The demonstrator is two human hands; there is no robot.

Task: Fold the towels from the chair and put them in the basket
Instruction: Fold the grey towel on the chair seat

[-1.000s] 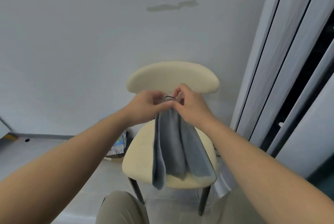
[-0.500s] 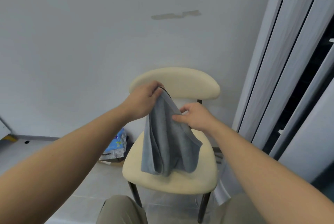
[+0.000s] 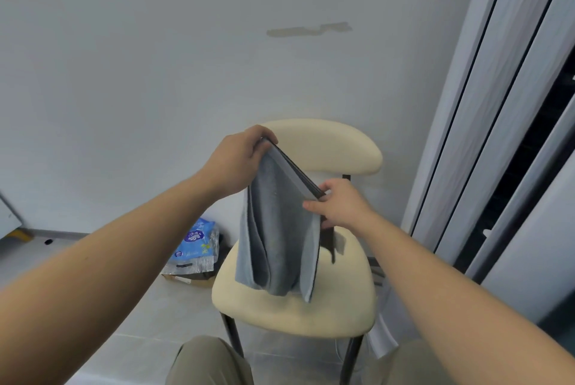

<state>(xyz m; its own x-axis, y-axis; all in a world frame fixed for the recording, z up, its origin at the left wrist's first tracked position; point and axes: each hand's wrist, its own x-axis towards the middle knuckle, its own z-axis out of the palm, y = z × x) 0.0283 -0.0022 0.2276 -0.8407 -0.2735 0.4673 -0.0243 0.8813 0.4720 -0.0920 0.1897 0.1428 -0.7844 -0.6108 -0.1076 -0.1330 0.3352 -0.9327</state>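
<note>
Two grips (image 3: 239,160) (image 3: 339,205) pinch one towel (image 3: 273,235).

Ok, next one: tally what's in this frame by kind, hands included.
Towels: 1, grey towel, held by both hands
Chairs: 1, cream chair
Packets: 1, blue packet on the floor
Hands: 2, left hand, right hand
Total: 5

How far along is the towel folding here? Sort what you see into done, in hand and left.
Done: the grey towel, held over the cream chair, looks doubled in layers. In hand: the left hand grips its upper corner, the right hand pinches the lower one. Left: finishing the fold and storing it; no basket is in view.
</note>
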